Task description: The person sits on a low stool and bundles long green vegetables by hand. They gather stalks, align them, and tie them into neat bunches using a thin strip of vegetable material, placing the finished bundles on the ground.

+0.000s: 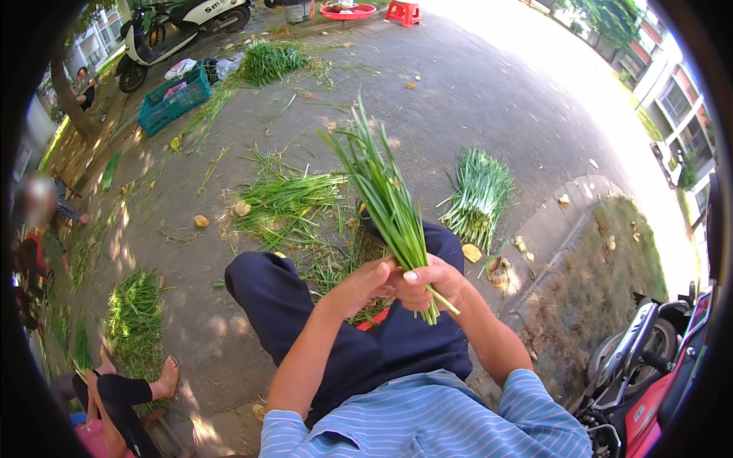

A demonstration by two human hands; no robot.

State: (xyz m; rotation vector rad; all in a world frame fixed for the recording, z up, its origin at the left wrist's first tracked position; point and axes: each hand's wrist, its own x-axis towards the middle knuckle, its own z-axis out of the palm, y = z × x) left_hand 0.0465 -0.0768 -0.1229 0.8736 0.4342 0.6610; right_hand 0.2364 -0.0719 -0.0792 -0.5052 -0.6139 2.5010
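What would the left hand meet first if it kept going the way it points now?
The left hand points right, toward the right hand and the bunch of green chives in its grip; it already touches them, as far as depth shows.

One head-worn fisheye view looks steeply down, close over the lap (359, 336), pavement (473, 99) curving away beyond

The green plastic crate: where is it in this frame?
In the head view, the green plastic crate sits upper left on the pavement, just right of the parked white scooter and left of a far pile of greens.
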